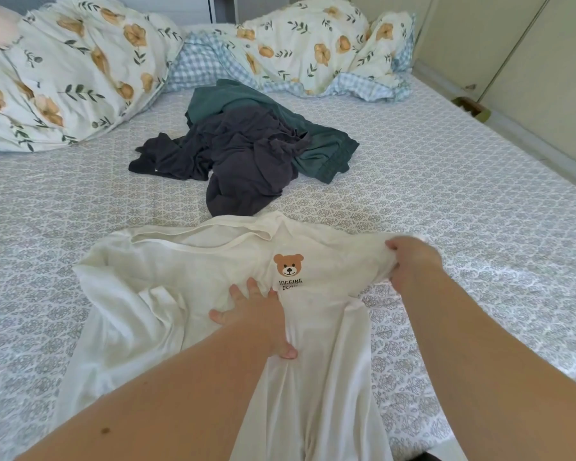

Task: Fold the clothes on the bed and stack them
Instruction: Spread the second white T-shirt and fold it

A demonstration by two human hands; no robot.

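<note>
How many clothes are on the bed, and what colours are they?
White shirt with a bear: 1
Dark purple-grey garment: 1
Green garment: 1
Total: 3 clothes that I can tell apart; the dark pile may hide more.

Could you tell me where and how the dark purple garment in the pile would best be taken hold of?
The dark purple garment lies crumpled on top of the green garment. Probably best to pinch its loose end spread flat on the sheet at the left, coming from above on the left side: that part lies clear of the green cloth, so it should lift alone.
</note>
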